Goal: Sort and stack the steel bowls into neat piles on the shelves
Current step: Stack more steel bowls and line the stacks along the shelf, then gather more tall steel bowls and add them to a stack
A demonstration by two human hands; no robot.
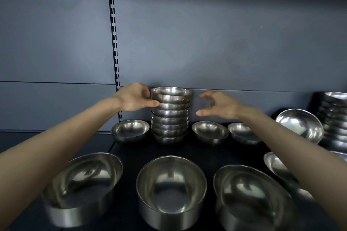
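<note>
A pile of several small steel bowls (170, 116) stands at the back of the dark shelf (216, 153). My left hand (134, 97) touches the left side of the pile's top bowls, thumb and fingers against the rims. My right hand (220, 105) hovers just right of the pile, fingers spread and curled, holding nothing and a small gap away. Single small bowls sit beside the pile: one on the left (130, 130), two on the right (210, 132) (242, 133).
Three large bowls line the front edge (80, 185) (170, 187) (251, 199). More bowls lie at the right (299, 124) (277, 167), with a tall pile (333, 116) at the far right. A slotted upright (115, 58) runs up the grey back panel.
</note>
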